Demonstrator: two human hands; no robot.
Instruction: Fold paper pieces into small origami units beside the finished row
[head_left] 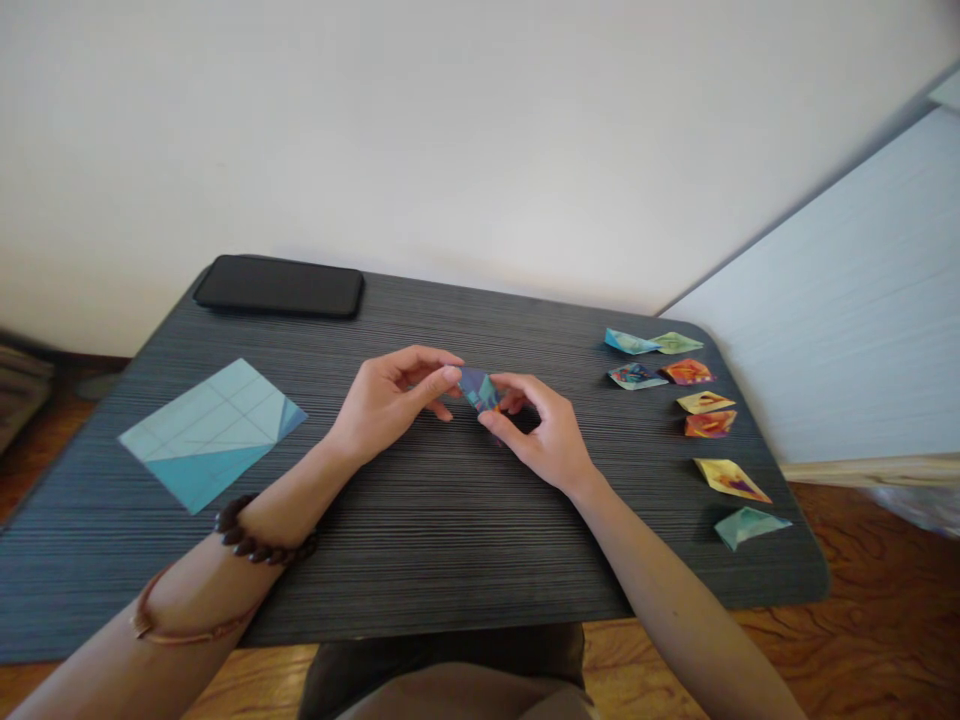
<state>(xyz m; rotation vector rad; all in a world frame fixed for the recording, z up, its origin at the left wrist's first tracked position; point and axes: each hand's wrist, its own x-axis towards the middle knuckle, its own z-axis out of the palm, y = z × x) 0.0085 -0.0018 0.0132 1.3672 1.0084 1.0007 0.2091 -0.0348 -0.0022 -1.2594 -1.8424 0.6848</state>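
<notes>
Head: both grips [390, 400] [553, 432] on paper [477, 386], inside table edges [450, 622].

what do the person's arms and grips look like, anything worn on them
Both are bare, with no sleeves or gloves in view. The left grip has a bracelet of round, dark brown beads near the wrist; farther up the left forearm sits a thin reddish-brown cord band. The right grip and right forearm show no jewellery.

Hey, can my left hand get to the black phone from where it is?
Probably yes: I see nothing standing between your left hand and the black phone, though that hand's fingers hold the folded paper.
</notes>
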